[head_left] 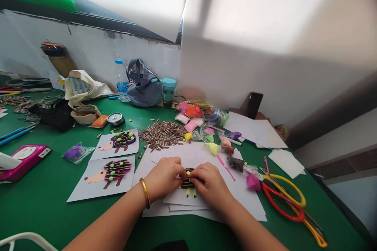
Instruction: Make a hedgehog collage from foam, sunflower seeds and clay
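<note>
Both hands meet over a small seed-covered figure [187, 183] on white paper [173, 197] in front of me. The figure has dark striped seeds, yellow-green dots and two yellow-green legs. My left hand [165, 177], with a gold bangle at the wrist, has its fingers pressed together at the figure's left edge. At its right side, my right hand [210, 183] pinches close to a yellow-green dot. What either pinch holds, if anything, is too small to make out. Two finished-looking hedgehog pictures [125, 142] [110, 172] lie to the left.
Behind the paper is a pile of sunflower seeds [161, 134]. Bagged coloured clay [193, 111] sits beyond it. Scissors [282, 196] lie at the right, a pink device [25, 160] at the left. A blue bag [144, 90] and a lidded cup [169, 92] stand by the wall.
</note>
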The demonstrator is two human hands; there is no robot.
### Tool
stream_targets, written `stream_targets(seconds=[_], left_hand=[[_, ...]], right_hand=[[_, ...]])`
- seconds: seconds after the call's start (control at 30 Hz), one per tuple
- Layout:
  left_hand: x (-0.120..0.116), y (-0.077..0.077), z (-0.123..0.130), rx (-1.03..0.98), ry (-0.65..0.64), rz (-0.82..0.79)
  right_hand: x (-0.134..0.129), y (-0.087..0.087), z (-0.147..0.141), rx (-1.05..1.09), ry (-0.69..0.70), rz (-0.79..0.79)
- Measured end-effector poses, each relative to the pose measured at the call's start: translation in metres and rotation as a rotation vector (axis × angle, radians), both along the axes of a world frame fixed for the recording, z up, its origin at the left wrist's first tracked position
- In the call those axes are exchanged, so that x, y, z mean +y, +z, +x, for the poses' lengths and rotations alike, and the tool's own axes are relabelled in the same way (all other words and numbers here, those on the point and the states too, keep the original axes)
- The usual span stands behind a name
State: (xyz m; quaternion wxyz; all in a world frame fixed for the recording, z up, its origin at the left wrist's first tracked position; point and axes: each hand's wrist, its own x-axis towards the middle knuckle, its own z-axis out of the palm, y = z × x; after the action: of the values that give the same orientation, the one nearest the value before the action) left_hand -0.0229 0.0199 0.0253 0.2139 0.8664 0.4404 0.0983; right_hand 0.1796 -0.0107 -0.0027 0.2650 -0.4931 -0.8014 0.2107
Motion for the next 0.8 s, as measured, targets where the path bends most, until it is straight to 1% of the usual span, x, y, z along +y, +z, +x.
stream_targets(seconds=[0.17,0.53,0.67,0.8], left_hand=[[-0.0003,-0.0021,0.0019,0.026,-0.012,0.028],[-0.0011,0.0033,0.0009,0.028,-0.009,-0.005],[-0.0005,0.0046,-0.0003,-0.041,0.008,-0.042],[0.001,0.0072,-0.002,-0.183,0.104,-0.083]], right_hand=[[0.0007,0.0003,-0.0006,0.005,0.005,-0.007],[0.0003,0.0004,0.0027,0.04,0.001,-0.029],[0.0003,0.0012,0.0049,0.039,0.001,-0.028],[0.0003,0.002,0.0062,0.021,0.003,-0.027]])
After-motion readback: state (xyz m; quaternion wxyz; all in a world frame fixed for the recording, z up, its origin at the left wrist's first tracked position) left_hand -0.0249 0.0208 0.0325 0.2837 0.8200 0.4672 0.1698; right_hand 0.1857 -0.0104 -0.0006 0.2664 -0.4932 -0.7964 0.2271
